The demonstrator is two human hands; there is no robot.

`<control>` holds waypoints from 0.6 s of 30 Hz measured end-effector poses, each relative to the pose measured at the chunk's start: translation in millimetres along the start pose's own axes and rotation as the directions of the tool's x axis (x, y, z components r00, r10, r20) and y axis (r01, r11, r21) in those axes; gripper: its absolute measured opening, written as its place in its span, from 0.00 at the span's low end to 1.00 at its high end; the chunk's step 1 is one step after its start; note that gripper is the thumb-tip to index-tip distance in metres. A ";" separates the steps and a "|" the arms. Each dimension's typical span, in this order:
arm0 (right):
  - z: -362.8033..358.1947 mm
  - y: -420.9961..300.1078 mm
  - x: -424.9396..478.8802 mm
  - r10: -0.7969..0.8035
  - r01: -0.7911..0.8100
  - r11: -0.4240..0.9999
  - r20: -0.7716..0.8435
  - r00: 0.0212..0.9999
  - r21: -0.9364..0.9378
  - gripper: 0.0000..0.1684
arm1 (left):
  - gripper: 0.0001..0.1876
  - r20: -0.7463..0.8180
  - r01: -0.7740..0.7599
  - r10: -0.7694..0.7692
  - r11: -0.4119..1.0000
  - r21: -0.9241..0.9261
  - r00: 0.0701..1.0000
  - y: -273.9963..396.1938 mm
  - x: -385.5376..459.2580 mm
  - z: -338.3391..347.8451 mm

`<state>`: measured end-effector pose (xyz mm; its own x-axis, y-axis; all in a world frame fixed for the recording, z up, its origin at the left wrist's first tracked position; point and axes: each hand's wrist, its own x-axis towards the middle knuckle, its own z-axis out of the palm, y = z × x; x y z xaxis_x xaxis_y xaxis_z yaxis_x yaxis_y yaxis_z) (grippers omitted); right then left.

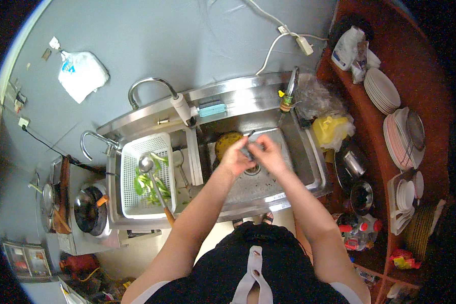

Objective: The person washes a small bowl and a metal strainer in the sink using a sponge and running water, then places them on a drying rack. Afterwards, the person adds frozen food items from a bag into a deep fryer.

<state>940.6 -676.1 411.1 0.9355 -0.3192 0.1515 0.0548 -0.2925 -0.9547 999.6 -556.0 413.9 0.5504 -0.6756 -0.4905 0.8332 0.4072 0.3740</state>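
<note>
Both of my hands are close together above the right basin of a stainless steel sink. My left hand has its fingers bent around a small dark object, whose tip sticks out past the fingertips. Facing it, my right hand is blurred, with curled fingers at the same spot; whether it grips anything is unclear. Beneath the left hand, a round yellowish vessel with dark specks sits in the basin, partly covered. The drain shows below my hands.
At left, a white plastic basket holds leafy greens and a wooden-handled ladle. A spatula lies beside it. Faucets rise along the back. A covered wok stands further left; shelves with stacked plates line the right.
</note>
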 end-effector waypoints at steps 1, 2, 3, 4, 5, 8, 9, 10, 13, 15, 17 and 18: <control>19.8 -13.9 -8.1 -0.161 0.160 0.985 0.022 0.987 0.065 0.12 | 0.20 0.060 -0.032 0.032 0.999 -0.005 0.998 -10.1 17.4 -22.0; 36.4 -34.4 -17.1 -0.185 0.194 0.971 0.076 0.980 -0.139 0.13 | 0.19 0.082 -0.004 0.011 0.996 -0.087 0.997 -11.3 36.1 -52.3; 41.9 -52.2 -27.3 -0.223 0.219 0.921 0.024 0.975 -0.322 0.14 | 0.18 0.249 0.003 0.022 0.995 -0.097 0.968 -14.1 43.1 -64.4; 49.2 -65.0 -35.3 -0.356 0.341 0.886 0.009 0.935 -0.313 0.14 | 0.17 0.408 0.000 0.042 0.995 -0.101 0.912 -13.4 45.9 -75.7; 54.4 -71.9 -39.7 -0.483 0.458 0.835 -0.006 0.876 -0.304 0.14 | 0.16 0.550 -0.003 0.061 0.994 -0.106 0.833 -12.6 47.0 -87.8; 38.0 -60.8 -26.8 -0.504 0.476 0.809 0.010 0.864 -0.345 0.12 | 0.15 0.410 -0.481 0.416 0.874 0.066 0.812 -36.4 2.5 -36.9; 40.6 -56.9 -20.3 -0.472 0.446 0.828 0.006 0.881 -0.339 0.12 | 0.13 0.182 -0.332 0.312 0.939 0.091 0.932 -26.6 4.6 -26.8; 30.5 -47.1 -3.6 -0.376 0.331 0.867 -0.051 0.925 -0.373 0.12 | 0.11 -0.042 -0.188 0.195 0.973 0.131 0.980 -22.3 -0.7 -2.2; -3.7 -20.4 36.2 -0.165 0.090 0.860 -0.107 0.980 -0.502 0.12 | 0.09 -0.155 -0.013 0.037 0.989 0.147 0.987 -17.8 -13.4 9.4; -8.3 -16.1 34.7 0.134 -0.133 0.965 -0.012 0.991 -0.224 0.15 | 0.09 -0.139 -0.013 0.028 0.994 0.109 0.990 -10.8 -16.3 7.9; -11.6 -14.0 31.4 0.387 -0.419 0.858 0.163 0.908 0.296 0.18 | 0.09 -0.148 -0.067 0.071 0.997 0.033 0.986 -0.7 -16.5 11.0; -16.1 -9.5 25.0 0.467 -0.547 0.667 0.287 0.836 0.507 0.21 | 0.10 -0.063 -0.054 0.053 0.998 -0.015 0.997 6.0 -24.6 21.3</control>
<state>957.8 -695.9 428.1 0.9080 -0.1448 -0.3931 -0.2980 0.4362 -0.8491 989.9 -550.0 445.0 0.5958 -0.6132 -0.5187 0.8031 0.4523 0.3878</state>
